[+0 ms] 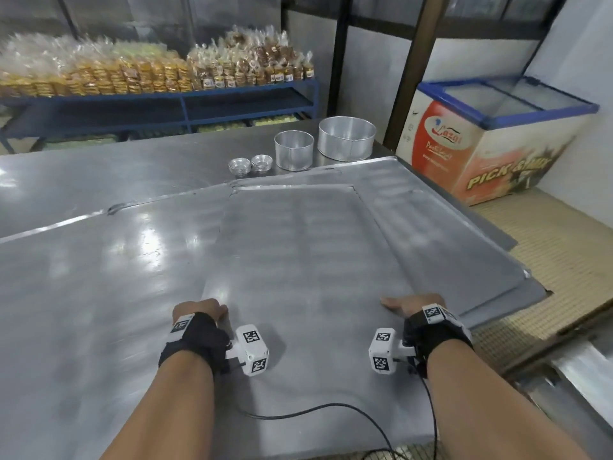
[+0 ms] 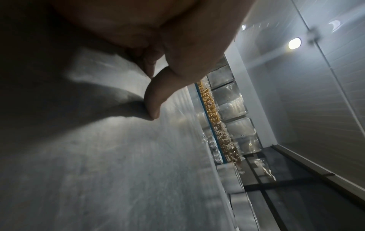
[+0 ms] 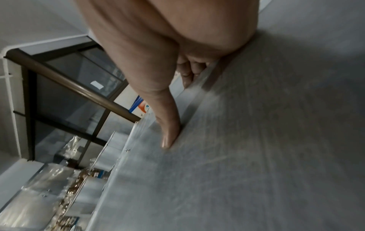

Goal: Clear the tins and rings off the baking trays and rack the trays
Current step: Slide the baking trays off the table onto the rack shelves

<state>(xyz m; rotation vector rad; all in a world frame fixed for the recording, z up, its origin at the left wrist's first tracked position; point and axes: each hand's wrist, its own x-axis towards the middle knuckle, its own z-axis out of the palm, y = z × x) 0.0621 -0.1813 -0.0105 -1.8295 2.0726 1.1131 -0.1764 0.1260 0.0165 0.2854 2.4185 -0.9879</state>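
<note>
A flat grey baking tray lies on top of other trays on the steel table. My left hand grips its left edge, thumb on top and fingers curled under. My right hand grips the right edge, with the thumb on the tray's surface and fingers hooked under the rim. At the table's far side stand a large round tin, a medium tin and two stacks of small tart tins.
The steel table stretches to the left. A chest freezer stands at the right by the wall, past a strip of floor. A blue shelf with bagged biscuits runs behind the table. A metal frame shows at lower right.
</note>
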